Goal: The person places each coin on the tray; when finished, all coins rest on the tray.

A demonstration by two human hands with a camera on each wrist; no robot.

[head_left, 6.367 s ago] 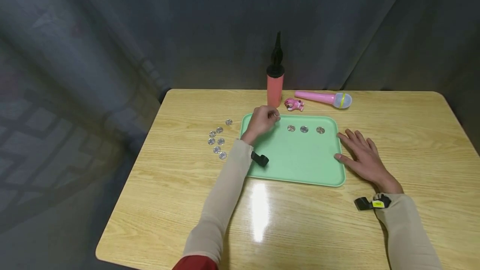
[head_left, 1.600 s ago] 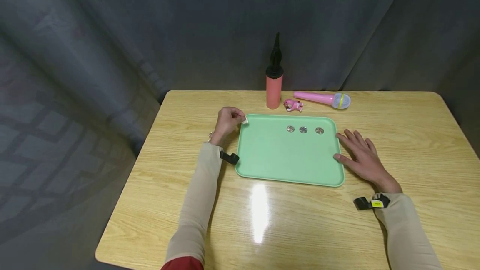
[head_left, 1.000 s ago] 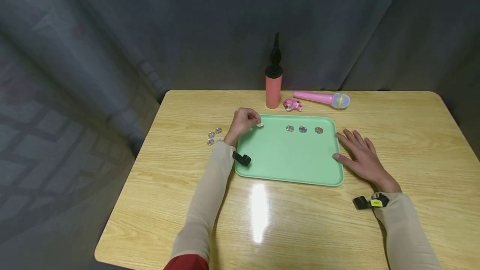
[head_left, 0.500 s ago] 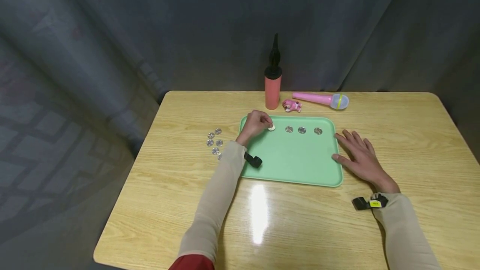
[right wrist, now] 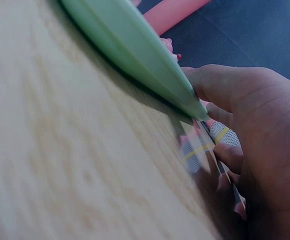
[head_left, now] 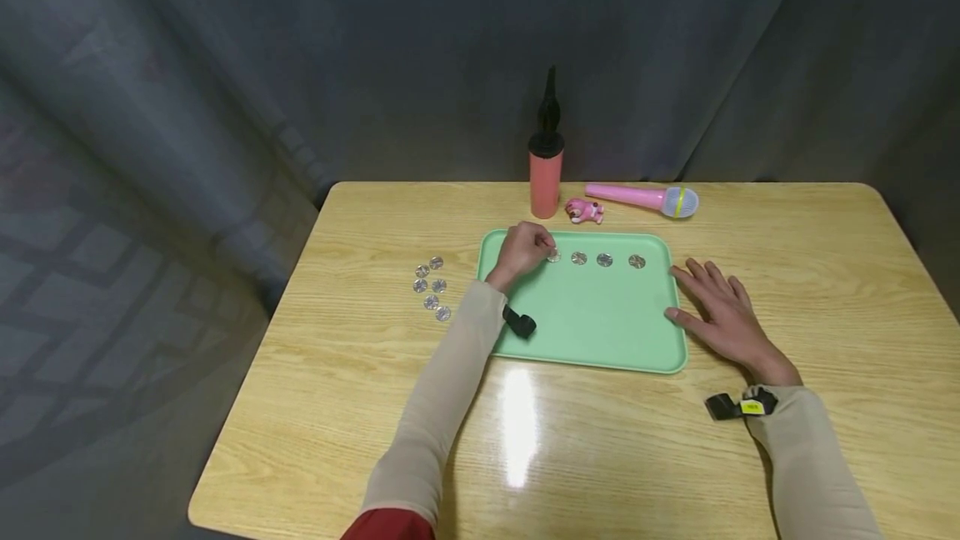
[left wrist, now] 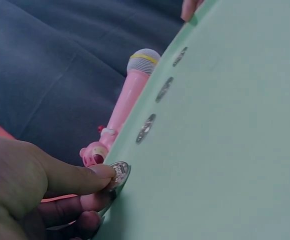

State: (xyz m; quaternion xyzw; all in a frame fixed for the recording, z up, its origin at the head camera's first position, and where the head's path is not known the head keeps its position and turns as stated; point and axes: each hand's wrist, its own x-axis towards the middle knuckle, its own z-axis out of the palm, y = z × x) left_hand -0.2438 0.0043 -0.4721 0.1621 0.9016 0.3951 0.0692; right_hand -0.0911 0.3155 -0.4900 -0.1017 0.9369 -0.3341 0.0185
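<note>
My left hand (head_left: 523,250) is over the back left of the mint green tray (head_left: 585,323), pinching a silver coin (left wrist: 120,172) between thumb and fingers. In the left wrist view the coin is tilted, its lower edge right at the tray surface. To its right, three coins lie flat in a row along the back: one coin (head_left: 579,258), a middle coin (head_left: 604,260) and a right coin (head_left: 637,262). My right hand (head_left: 720,319) rests with spread fingers at the tray's right rim; in the right wrist view a finger touches that rim.
Several loose coins (head_left: 420,285) lie on the wooden table (head_left: 337,340) left of the tray. Behind the tray stand a coral hand pump (head_left: 545,182) with a black nozzle, a small pink bear figure (head_left: 584,211) and a pink toy microphone (head_left: 641,197). A dark curtain (head_left: 450,65) hangs behind.
A coin from the back of the loose group is gone from the table. My left hand has carried a coin rightward over the tray to the row's left end. My right hand stays put.
</note>
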